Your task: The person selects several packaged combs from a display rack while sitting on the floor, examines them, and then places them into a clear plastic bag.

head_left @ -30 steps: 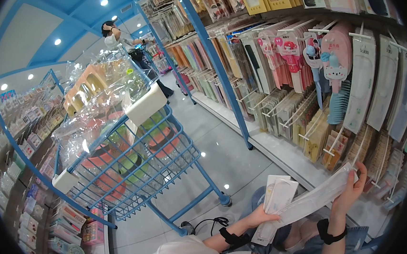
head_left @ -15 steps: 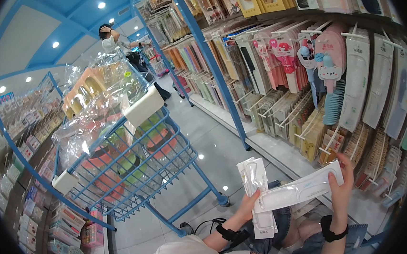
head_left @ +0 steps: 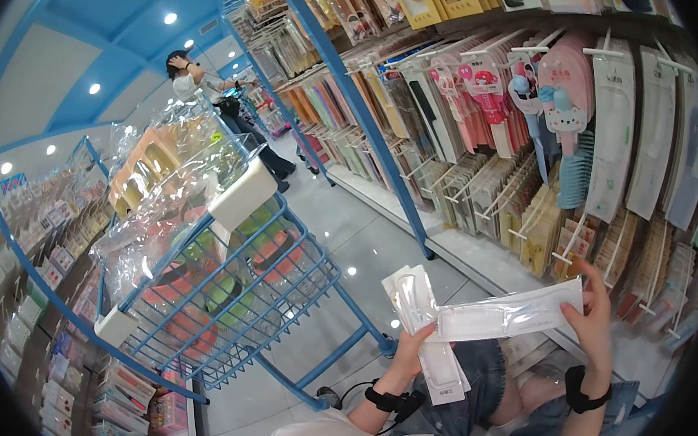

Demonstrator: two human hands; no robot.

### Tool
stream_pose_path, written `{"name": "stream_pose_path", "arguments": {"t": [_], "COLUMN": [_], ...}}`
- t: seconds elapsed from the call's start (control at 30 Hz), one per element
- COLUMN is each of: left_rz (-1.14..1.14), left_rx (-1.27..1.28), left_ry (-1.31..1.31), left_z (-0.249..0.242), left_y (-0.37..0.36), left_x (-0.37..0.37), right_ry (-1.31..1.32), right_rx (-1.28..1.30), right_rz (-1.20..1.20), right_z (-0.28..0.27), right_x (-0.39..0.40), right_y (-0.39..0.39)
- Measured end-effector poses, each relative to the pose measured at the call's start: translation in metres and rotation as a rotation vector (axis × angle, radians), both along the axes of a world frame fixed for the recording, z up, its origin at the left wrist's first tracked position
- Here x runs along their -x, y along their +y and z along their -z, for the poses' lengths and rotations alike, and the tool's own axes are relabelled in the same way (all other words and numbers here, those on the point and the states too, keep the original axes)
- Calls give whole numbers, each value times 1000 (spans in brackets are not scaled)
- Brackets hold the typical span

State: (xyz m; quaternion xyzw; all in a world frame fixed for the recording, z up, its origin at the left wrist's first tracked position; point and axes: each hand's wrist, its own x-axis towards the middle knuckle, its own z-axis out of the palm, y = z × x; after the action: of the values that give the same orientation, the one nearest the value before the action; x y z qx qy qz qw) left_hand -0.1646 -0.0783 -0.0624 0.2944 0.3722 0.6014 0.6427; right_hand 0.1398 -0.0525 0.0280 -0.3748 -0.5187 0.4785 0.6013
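My left hand (head_left: 407,353) is closed on white packages (head_left: 441,375), a small stack held by the middle, with the thumb on top. Across that stack lies a long white package (head_left: 507,314), its left end touching my left thumb. Its right end is pinched between the thumb and fingers of my right hand (head_left: 591,317). Both my hands are above my lap, below the hanging goods. Black straps go round both wrists.
A blue wire cart (head_left: 231,315) with wrapped goods stands at the left. Racks with hanging packages (head_left: 610,132) line the right, behind a blue post (head_left: 359,104). More shelves are at the far left. Another person (head_left: 227,106) stands in the aisle.
The view has shifted slightly. The packages in my left hand have moved a little left, and the long package lies flatter. The other person now shows more fully, legs included.
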Motion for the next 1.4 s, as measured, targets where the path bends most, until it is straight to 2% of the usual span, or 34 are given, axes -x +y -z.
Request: {"name": "stream_pose_path", "arguments": {"t": [0.1,0.2,0.23,0.33,0.43,0.57,0.67,0.7,0.8,0.9,1.0,1.1,1.3,1.4], "left_rz": [-168,-192,-183,-150,-60,49,125,139,185,186,113,68,99,115], "left_rx": [-48,51,88,203,308,396,396,414,440,444,511,502,486,441], "left_ry": [-53,-81,-47,34,98,169,134,149,212,239,209,126,132,122], "left_z": [14,14,17,31,37,49,55,57,61,56,57,60,52,64], "left_y": [8,13,16,23,31,39,43,43,47,47,49,48,45,47], "left_x": [8,9,9,0,-14,-28,-44,-47,-43,-49,-48,-46,-48,-45], "right_ry": [-186,-188,-435,-626,-757,-787,-648,-679,-511,-518,-558,-560,-497,-293], "right_rx": [133,342,230,221,-39,-215,104,81,-57,-10,114,102,123,27], "right_rz": [-240,-500,-614,-925,-775,-359,-543,-544,-454,-480,-608,-580,-432,-312], "right_z": [11,17,25,31,50,94,100,96,116,118,86,89,69,53], "right_x": [-27,-29,-30,-9,23,51,61,62,68,69,64,64,52,50], "right_y": [6,11,18,25,29,33,34,35,39,42,43,39,31,20]}}
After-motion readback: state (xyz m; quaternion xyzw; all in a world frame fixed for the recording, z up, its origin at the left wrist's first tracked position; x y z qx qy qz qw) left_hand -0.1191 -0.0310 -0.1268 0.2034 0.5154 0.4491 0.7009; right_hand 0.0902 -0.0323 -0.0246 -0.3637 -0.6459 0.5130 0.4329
